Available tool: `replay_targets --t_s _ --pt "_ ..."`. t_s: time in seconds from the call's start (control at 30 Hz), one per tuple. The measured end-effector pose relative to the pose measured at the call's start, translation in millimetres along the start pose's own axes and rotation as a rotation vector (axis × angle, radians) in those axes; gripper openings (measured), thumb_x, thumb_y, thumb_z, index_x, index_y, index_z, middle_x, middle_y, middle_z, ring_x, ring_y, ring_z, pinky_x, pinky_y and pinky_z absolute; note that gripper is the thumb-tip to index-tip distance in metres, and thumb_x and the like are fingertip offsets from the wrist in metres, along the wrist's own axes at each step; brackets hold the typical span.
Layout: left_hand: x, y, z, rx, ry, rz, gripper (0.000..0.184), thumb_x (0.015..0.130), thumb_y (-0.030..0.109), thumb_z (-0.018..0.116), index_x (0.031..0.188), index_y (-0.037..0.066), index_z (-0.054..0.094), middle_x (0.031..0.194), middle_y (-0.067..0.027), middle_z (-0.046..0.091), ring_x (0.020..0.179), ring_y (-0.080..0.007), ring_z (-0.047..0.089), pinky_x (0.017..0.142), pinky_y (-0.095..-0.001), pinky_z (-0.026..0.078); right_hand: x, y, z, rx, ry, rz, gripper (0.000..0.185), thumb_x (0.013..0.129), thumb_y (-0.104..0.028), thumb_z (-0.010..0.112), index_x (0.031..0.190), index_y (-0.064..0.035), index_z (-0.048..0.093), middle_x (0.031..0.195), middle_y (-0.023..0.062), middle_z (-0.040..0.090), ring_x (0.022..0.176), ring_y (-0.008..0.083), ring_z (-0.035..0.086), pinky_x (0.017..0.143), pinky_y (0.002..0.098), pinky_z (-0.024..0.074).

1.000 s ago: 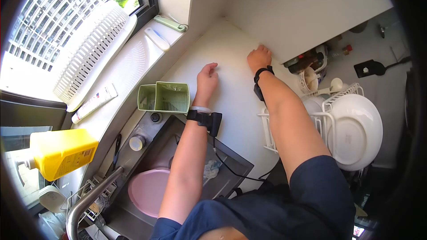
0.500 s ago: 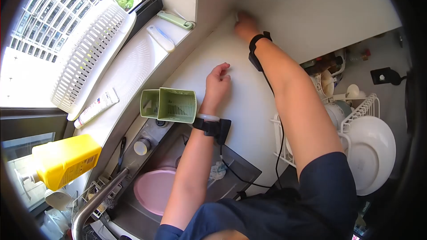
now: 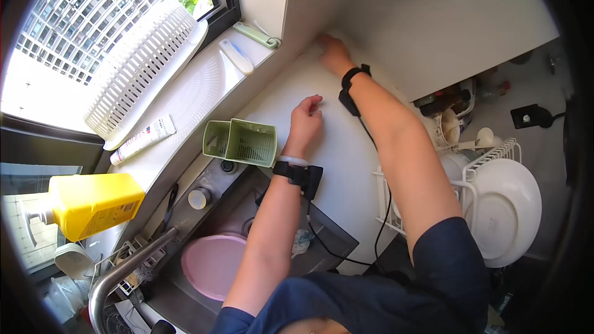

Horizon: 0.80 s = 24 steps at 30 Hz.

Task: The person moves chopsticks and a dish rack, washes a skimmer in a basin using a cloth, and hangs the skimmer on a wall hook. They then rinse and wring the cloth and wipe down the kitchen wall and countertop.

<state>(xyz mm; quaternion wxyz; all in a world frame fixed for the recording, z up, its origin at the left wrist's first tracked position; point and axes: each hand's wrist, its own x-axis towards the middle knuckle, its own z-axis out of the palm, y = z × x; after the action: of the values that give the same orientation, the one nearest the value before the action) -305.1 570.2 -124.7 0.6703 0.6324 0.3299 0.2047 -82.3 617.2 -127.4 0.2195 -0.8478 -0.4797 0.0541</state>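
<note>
My right hand (image 3: 336, 54) reaches to the far corner of the white countertop (image 3: 346, 148), close against the wall (image 3: 396, 31). Its fingers are bent together, and whatever they hold, if anything, is hidden. Nearer to me, my left hand (image 3: 305, 122) is over the countertop with loosely curled fingers, thumb apart, and nothing in it. To its left stands a green two-part plastic holder (image 3: 252, 142) beside the sink. Black straps with cables circle both wrists.
A dark sink (image 3: 328, 235) holds a pink basin (image 3: 213, 266), with a metal faucet (image 3: 133, 263) to the left. On the sill are a white basket (image 3: 142, 68), a tube (image 3: 145, 139), a yellow bottle (image 3: 96, 204) and a green-handled peeler-like tool (image 3: 255, 35). A dish rack (image 3: 461, 185) with plates (image 3: 504, 210) stands right.
My right hand has shifted slightly down and left along the wall by the corner. My left hand stays nearly in place. The whole view has shifted a little.
</note>
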Motion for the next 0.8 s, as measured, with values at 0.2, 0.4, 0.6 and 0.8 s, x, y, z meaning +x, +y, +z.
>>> replay_targets --t_s 0.2,0.4,0.6,0.8 --pt "2 -10 0 -0.028 0.053 0.066 0.034 0.077 -0.002 0.052 0.11 0.003 0.059 0.1 -0.0117 0.063 0.091 -0.0199 0.059 0.084 -0.0288 0.045 -50 -64 -12 0.015 -0.063 -0.116 0.041 0.064 -0.005 0.057 0.104 -0.0112 0.061 0.102 0.012 0.063 0.098 0.0297 0.058 0.084 0.0372 0.0469" --pt "2 -13 -5 -0.069 -0.019 0.001 0.036 0.079 -0.004 0.05 0.114 0.002 0.056 0.11 -0.0076 0.06 0.101 -0.0169 0.056 0.091 -0.0269 0.041 -29 -36 1 0.196 0.027 -0.099 0.031 0.072 -0.012 0.056 0.103 -0.0139 0.062 0.099 0.0128 0.064 0.093 0.0324 0.06 0.08 0.0401 0.048" --pt "-2 -13 -1 -0.054 0.02 0.028 0.035 0.079 -0.003 0.05 0.113 0.004 0.057 0.109 -0.0068 0.061 0.101 -0.016 0.056 0.089 -0.0268 0.043 10 10 -20 0.096 0.305 0.124 0.029 0.078 -0.006 0.05 0.106 -0.0042 0.059 0.099 0.0172 0.063 0.091 0.0356 0.059 0.078 0.0392 0.0479" --pt "-2 -16 -3 -0.058 -0.005 0.042 0.035 0.079 -0.002 0.05 0.113 0.003 0.057 0.109 -0.0076 0.061 0.101 -0.0169 0.056 0.087 -0.0277 0.044 24 41 8 -0.244 0.241 -0.045 0.04 0.074 -0.004 0.052 0.114 -0.005 0.056 0.11 0.017 0.059 0.106 0.0328 0.053 0.091 0.0385 0.0419"
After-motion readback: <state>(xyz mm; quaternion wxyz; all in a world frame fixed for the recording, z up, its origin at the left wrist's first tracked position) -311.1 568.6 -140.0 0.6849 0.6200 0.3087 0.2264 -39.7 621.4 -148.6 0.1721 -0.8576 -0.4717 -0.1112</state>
